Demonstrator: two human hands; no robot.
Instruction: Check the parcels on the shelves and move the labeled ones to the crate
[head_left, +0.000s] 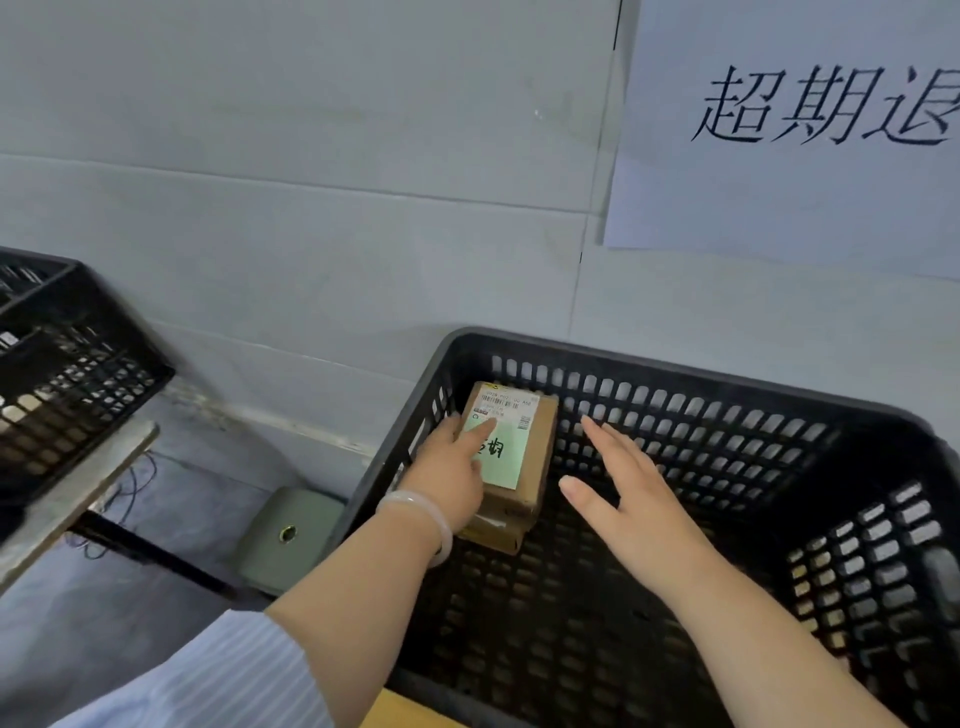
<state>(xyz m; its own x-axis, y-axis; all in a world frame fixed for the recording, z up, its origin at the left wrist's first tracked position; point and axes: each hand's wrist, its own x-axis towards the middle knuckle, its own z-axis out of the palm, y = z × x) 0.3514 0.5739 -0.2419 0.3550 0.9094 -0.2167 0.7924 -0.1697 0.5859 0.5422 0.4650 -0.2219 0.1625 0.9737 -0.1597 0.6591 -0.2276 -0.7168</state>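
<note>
A brown cardboard parcel (535, 447) with a green label and a barcode sticker sits in the far left corner of a black plastic crate (675, 374), on top of another flat box (496, 535). My left hand (452, 470) rests on the parcel's left side, index finger stretched onto the green label. My right hand (628, 499) hovers just right of the parcel inside the crate, fingers straight and spread, holding nothing.
A second black crate (78, 364) stands at the left on a metal shelf edge (72, 499). A grey wall with a white paper sign (810, 130) is behind. A grey floor box (291, 540) and loose wires lie below left.
</note>
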